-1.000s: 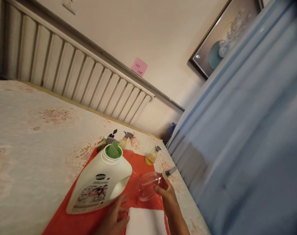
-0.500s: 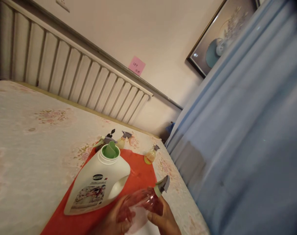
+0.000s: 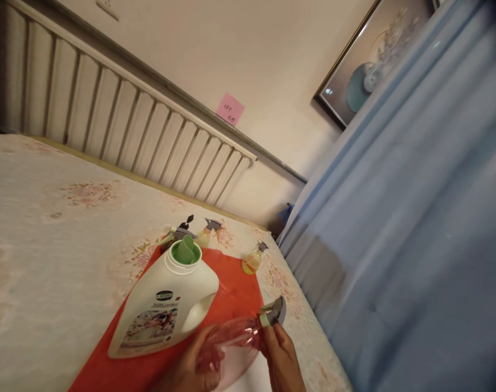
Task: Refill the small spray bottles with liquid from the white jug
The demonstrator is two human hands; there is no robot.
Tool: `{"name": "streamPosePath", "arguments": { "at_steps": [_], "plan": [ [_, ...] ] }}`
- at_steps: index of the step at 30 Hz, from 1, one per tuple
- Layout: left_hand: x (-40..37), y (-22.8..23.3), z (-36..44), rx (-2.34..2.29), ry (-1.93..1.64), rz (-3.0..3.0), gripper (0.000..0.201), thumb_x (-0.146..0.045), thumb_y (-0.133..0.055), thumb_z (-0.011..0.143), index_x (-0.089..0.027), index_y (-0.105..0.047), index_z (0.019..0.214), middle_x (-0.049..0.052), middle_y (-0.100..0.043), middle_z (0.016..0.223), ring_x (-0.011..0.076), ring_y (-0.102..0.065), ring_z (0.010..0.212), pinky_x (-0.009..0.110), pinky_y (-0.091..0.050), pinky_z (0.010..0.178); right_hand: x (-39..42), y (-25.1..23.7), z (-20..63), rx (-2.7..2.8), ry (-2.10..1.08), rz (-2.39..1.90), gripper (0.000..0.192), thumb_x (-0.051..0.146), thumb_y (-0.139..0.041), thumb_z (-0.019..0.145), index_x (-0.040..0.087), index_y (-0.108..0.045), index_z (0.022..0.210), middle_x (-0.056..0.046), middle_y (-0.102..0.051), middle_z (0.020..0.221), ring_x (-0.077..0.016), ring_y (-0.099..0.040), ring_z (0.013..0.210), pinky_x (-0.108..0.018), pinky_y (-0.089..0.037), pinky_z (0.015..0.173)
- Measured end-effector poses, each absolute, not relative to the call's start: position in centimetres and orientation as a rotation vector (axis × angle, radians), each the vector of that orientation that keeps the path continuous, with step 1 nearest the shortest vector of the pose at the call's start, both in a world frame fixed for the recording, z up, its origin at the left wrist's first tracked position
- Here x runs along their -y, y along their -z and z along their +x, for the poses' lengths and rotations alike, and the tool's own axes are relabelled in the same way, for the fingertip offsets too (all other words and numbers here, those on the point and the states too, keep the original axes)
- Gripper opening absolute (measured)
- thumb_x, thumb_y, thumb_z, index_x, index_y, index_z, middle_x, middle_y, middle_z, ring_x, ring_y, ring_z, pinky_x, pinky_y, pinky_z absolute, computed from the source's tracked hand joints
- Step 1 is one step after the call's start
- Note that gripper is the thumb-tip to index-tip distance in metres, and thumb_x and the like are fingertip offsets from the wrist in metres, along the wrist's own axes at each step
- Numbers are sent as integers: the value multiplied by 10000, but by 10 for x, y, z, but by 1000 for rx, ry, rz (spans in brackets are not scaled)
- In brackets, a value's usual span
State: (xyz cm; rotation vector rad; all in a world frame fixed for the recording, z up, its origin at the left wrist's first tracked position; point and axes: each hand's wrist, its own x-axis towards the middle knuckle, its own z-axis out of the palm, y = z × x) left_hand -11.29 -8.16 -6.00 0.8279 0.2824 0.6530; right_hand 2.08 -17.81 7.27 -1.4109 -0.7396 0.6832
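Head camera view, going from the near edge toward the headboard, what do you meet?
Clear spray bottle held in both hands, left hand and right hand → white detergent jug → small spray bottles → headboard.

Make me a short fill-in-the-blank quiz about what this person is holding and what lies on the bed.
1. Both hands, left hand and right hand, hold a clear pink plastic ____ bottle.
2. The big white plastic jug has a ____ spout insert in its open neck.
3. The jug lies on a ____ cloth.
4. The note stuck on the wall is ____.

Missing words: spray; green; red; pink
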Motion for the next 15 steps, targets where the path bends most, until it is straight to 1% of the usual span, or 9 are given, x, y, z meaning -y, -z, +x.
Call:
{"name": "streamPosePath", "arguments": {
  "at_steps": [3, 6, 10, 13, 15],
  "plan": [
    [81, 67, -112, -325, -622, 838, 972, -466, -930, 401, -302, -505, 1259, 93, -633, 1251, 273, -627, 1039, 366, -497, 869, 176, -65, 23, 676, -644, -1392, 544, 613, -734, 736, 129, -729, 986, -104, -755, 928, -257, -695, 841, -364, -568, 763],
    [80, 70, -112, -286, -628, 856, 964, -456, -909, 439, -276, -474, 1281, 119, -609, 1273, 279, -612, 1068, 359, -496, 866, 175, -61, 24, 648, -620, -1371, 545, 587, -755, 728, 123, -719, 1010, -117, -758, 977, -268, -702, 868, -365, -575, 762],
    [80, 68, -112, -257, -586, 866, 859, -355, -882, 482, -287, -495, 1246, 64, -644, 1159, 237, -613, 1011, 318, -486, 810, 173, -57, 27, 573, -539, -1409, 541, 563, -791, 683, 126, -709, 992, -103, -765, 940, -290, -707, 917, -370, -581, 785],
    [82, 63, -113, -289, -568, 871, 816, -312, -863, 493, -305, -508, 1228, 42, -629, 1205, 240, -599, 1058, 322, -481, 824, 173, -54, 30, 553, -541, -1408, 532, 544, -793, 687, 131, -697, 1009, -97, -766, 950, -290, -708, 933, -373, -582, 804],
    [82, 58, -115, -285, -577, 888, 791, -312, -853, 498, -305, -516, 1214, 36, -641, 1177, 247, -601, 1051, 336, -482, 824, 173, -52, 30, 556, -555, -1387, 511, 534, -788, 698, 140, -693, 1009, -89, -766, 952, -282, -708, 929, -363, -581, 799]
  ]
}}
